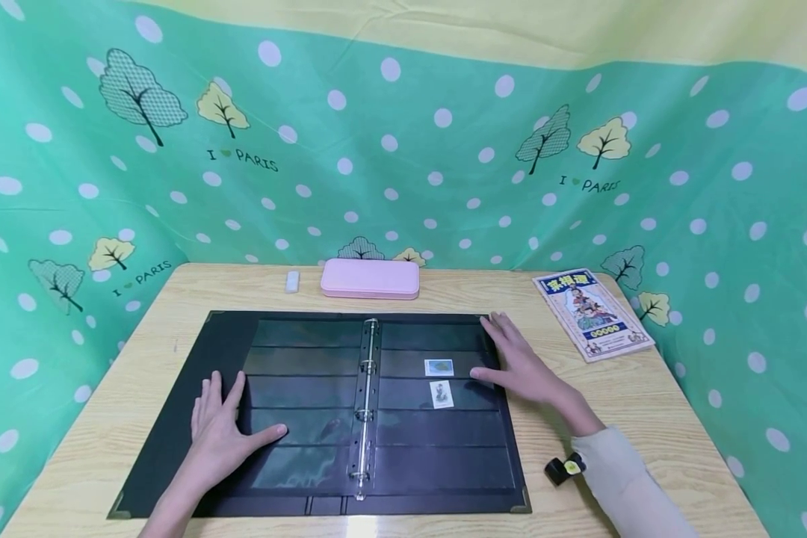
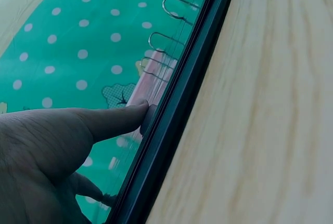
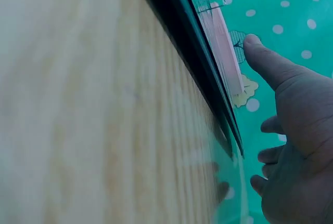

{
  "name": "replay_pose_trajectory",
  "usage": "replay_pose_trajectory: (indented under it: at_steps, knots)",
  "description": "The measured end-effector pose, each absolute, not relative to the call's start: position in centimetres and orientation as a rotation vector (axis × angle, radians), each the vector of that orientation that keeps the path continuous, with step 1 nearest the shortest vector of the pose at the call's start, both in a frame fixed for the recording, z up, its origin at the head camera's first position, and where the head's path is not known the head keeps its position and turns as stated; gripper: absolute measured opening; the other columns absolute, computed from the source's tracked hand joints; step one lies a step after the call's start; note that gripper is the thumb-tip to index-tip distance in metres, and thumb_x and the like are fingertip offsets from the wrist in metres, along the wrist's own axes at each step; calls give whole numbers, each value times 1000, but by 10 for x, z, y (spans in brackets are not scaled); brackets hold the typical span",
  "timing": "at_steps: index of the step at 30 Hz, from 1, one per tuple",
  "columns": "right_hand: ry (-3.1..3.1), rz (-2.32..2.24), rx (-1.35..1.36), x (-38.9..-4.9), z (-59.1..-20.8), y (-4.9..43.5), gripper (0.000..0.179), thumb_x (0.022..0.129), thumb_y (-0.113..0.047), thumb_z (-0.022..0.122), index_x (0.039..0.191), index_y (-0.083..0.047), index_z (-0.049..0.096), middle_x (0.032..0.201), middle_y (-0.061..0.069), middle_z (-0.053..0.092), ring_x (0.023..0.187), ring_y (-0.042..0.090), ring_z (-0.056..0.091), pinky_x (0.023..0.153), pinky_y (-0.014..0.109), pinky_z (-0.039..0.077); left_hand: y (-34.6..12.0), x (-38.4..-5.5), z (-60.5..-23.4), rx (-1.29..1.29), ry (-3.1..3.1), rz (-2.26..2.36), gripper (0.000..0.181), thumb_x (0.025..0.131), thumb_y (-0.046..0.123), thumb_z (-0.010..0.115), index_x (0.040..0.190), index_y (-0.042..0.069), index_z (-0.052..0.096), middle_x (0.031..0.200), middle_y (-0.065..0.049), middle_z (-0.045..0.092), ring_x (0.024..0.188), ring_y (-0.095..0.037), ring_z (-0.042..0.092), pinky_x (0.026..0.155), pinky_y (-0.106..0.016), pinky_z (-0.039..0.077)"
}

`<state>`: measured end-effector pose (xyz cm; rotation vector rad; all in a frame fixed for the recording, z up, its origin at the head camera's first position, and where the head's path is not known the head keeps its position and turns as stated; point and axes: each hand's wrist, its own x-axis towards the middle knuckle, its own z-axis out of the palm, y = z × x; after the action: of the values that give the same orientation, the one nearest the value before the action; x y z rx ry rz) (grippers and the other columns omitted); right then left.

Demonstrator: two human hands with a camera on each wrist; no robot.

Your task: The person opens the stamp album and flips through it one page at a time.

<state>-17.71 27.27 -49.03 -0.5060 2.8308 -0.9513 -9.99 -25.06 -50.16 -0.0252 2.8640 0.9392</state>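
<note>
A black ring-bound stamp album [image 1: 437,467] lies spread out on the table, its dark pages divided into clear horizontal strips. Two stamps sit on the right page: a blue one [image 1: 438,368] and, below it, a grey portrait stamp [image 1: 441,394]. My left hand [image 1: 220,430] rests on the album's left side with fingers spread, and its thumb touches the page in the left wrist view. Over the album's upper right edge is my right hand [image 1: 521,366], fingers extended and holding nothing. In the right wrist view its thumb [image 3: 270,60] appears raised off the page.
Behind the album lie a pink case [image 1: 370,279] and a small whitish block [image 1: 292,282]. An illustrated booklet [image 1: 593,315] is at the back right. A small black object [image 1: 557,471] shows by the right sleeve. A green dotted curtain [image 1: 390,149] surrounds the wooden table [image 1: 598,388].
</note>
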Motion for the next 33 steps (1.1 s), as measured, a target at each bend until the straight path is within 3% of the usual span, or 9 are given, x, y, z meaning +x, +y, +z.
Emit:
replay_pose_trajectory:
  at_steps: [10,19,27,33]
  knots:
    - [2863,-847,-438,-188,-499,276,118,93,-59,85,178,-9,22,183,29,3,169,51,-1,127,80,17,-250,-98,-506,-15,2902,1002,135,80,53,94,169,-16,20,173,-48,-8,160,-68,-13,127,-80,-7]
    - [2868,-732,-453,-189,-502,276,121,87,-65,88,177,-10,28,184,27,1,170,48,-2,128,79,16,-249,-99,-503,-29,2869,962,136,82,54,93,170,-14,16,173,-47,-12,161,-66,-15,127,-79,-7]
    - [2870,-734,-501,-188,-500,274,117,89,-61,89,174,-5,32,183,28,8,170,49,4,129,76,17,-250,-99,-503,-22,2870,962,136,82,54,93,170,-15,16,173,-47,-11,161,-67,-15,127,-79,-6]
    - [2875,-768,-523,-184,-497,270,104,91,-55,89,171,-6,42,183,27,13,169,49,8,129,77,17,-251,-99,-504,-25,2874,955,136,82,55,93,170,-15,16,173,-47,-12,160,-67,-15,127,-79,-6]
